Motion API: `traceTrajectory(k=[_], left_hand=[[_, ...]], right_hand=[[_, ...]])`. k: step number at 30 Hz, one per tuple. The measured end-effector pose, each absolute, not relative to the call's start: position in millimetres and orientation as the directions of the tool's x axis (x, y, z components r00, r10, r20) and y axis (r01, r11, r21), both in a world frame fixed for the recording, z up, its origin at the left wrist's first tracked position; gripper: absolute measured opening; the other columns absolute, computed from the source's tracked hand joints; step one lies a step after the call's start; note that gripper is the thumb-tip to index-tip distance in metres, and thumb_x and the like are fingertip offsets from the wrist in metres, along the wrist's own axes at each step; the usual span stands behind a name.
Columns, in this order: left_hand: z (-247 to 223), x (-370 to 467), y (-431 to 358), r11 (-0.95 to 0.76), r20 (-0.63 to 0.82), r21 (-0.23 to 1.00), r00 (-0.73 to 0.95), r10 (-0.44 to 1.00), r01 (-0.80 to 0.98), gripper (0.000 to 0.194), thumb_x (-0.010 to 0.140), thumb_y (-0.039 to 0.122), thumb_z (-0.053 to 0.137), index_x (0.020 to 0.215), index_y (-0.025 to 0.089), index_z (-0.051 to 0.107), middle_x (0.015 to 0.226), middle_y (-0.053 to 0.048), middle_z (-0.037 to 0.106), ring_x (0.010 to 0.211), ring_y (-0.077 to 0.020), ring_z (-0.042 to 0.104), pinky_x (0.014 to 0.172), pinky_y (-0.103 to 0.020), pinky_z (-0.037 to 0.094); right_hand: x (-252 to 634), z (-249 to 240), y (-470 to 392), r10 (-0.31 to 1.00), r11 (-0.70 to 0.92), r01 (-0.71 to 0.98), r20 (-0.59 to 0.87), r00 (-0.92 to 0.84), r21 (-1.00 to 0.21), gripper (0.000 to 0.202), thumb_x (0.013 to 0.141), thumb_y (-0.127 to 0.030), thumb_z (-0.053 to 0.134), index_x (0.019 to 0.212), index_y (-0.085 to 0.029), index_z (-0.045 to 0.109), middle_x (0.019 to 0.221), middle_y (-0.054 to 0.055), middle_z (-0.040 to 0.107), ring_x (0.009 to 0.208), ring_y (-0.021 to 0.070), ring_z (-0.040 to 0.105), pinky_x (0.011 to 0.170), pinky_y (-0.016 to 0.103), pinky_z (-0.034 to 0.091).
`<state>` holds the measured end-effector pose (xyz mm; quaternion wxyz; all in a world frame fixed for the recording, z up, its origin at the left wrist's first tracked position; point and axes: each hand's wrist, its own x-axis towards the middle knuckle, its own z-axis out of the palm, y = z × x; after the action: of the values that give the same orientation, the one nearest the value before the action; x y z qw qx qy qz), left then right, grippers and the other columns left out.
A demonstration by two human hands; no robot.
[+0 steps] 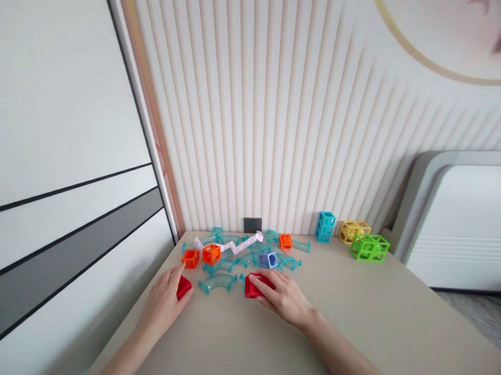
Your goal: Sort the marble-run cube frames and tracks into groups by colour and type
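Observation:
My left hand [167, 293] is closed around a red block [183, 287] at the left of the table, one finger reaching toward an orange cube [190, 259]. My right hand [281, 295] grips a second red block [253, 286] near the middle, resting on the tabletop. Between the hands lies a curved clear teal track piece [217, 283]. A second orange cube [211, 254] sits just behind, and a blue cube [268, 259] stands beyond my right fingers.
Several teal track pieces and a white zigzag piece [247, 243] spread toward the ribbed wall. Farther right on the table [366, 316] are an orange cube [285, 241], a teal tower [325, 227], a yellow frame [353, 231] and a green frame [370, 248].

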<state>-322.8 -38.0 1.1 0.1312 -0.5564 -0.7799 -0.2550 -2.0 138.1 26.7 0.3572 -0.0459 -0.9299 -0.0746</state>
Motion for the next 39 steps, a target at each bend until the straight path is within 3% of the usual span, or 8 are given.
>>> traceTrajectory(k=[2, 7, 10, 15, 23, 29, 32, 39], left_hand=[[17, -297, -39, 0.144, 0.55, 0.218, -0.243, 0.799, 0.965, 0.051, 0.093, 0.042, 0.054, 0.139, 0.022, 0.051, 0.135, -0.015, 0.062, 0.126, -0.0331, 0.06, 0.107, -0.05, 0.049], [41, -217, -34, -0.217, 0.474, 0.183, 0.108, 0.874, 0.959, 0.07, 0.089, 0.039, 0.067, 0.152, 0.032, 0.039, 0.142, -0.009, 0.06, 0.125, -0.0309, 0.062, 0.103, -0.044, 0.055], [43, -188, -25, -0.251, 0.502, 0.278, 0.083, 0.861, 0.927, 0.064, 0.091, 0.032, 0.065, 0.15, 0.031, 0.042, 0.132, -0.009, 0.067, 0.116, -0.0298, 0.068, 0.095, -0.041, 0.06], [59, -183, -16, -0.245, 0.434, 0.411, 0.048, 0.9, 0.878, 0.057, 0.086, 0.026, 0.069, 0.14, 0.033, 0.051, 0.125, -0.007, 0.069, 0.112, -0.0285, 0.069, 0.091, -0.04, 0.061], [92, -214, 5, -0.208, 0.323, 0.58, 0.012, 0.946, 0.788, 0.033, 0.084, 0.027, 0.068, 0.116, 0.029, 0.062, 0.113, -0.004, 0.072, 0.104, -0.0248, 0.07, 0.09, -0.037, 0.057], [118, -279, 72, 0.054, 0.4, 0.514, -0.295, 0.868, 0.856, 0.041, 0.085, 0.032, 0.065, 0.122, 0.019, 0.055, 0.116, -0.007, 0.071, 0.102, -0.0235, 0.069, 0.091, -0.035, 0.054], [117, -303, 117, 0.214, 0.321, 0.354, -0.333, 0.887, 0.911, 0.036, 0.085, 0.023, 0.064, 0.118, 0.015, 0.055, 0.116, -0.011, 0.07, 0.106, -0.0237, 0.067, 0.092, -0.033, 0.051], [79, -306, 180, 0.278, 0.161, 0.261, -0.326, 0.932, 0.924, 0.025, 0.081, 0.018, 0.065, 0.106, 0.017, 0.063, 0.11, -0.012, 0.073, 0.102, -0.024, 0.069, 0.082, -0.029, 0.049]], right_hand=[[-4, 26, 134, 0.01, 0.988, 0.107, 0.663, -0.748, 0.106, 0.039, 0.106, -0.04, 0.043, 0.135, -0.018, 0.057, 0.116, 0.014, 0.069, 0.094, 0.0221, 0.068, 0.08, 0.033, 0.058], [-10, 22, 121, -0.027, 0.998, 0.024, 0.682, -0.731, 0.066, 0.05, 0.108, -0.048, 0.029, 0.139, -0.017, 0.053, 0.117, 0.015, 0.067, 0.095, 0.0213, 0.067, 0.079, 0.032, 0.058], [-8, 20, 117, -0.001, 1.0, 0.01, 0.732, -0.682, 0.011, 0.052, 0.108, -0.049, 0.023, 0.143, -0.019, 0.048, 0.116, 0.014, 0.067, 0.095, 0.0214, 0.067, 0.077, 0.032, 0.058], [-5, 22, 117, -0.008, 1.0, -0.028, 0.777, -0.63, -0.013, 0.051, 0.108, -0.048, 0.026, 0.147, -0.018, 0.042, 0.113, 0.014, 0.067, 0.095, 0.0221, 0.067, 0.076, 0.032, 0.058], [-20, 19, 108, 0.249, 0.968, 0.166, 0.758, -0.603, -0.186, 0.057, 0.104, -0.055, 0.035, 0.149, -0.02, 0.039, 0.124, 0.017, 0.063, 0.103, 0.0248, 0.068, 0.084, 0.036, 0.061], [-26, 0, 118, 0.413, 0.906, 0.345, 0.701, -0.581, -0.247, 0.04, 0.1, -0.043, 0.053, 0.133, -0.02, 0.056, 0.122, 0.017, 0.061, 0.088, 0.0246, 0.068, 0.077, 0.04, 0.062], [-39, -2, 123, 0.458, 0.882, 0.382, 0.7, -0.548, -0.278, 0.032, 0.096, -0.032, 0.059, 0.126, -0.021, 0.062, 0.121, 0.017, 0.059, 0.098, 0.0278, 0.066, 0.082, 0.043, 0.06], [-70, -1, 141, 0.4, 0.914, 0.315, 0.688, -0.605, -0.255, 0.028, 0.091, -0.025, 0.07, 0.119, -0.023, 0.065, 0.118, 0.012, 0.062, 0.103, 0.0257, 0.062, 0.086, 0.038, 0.057]])
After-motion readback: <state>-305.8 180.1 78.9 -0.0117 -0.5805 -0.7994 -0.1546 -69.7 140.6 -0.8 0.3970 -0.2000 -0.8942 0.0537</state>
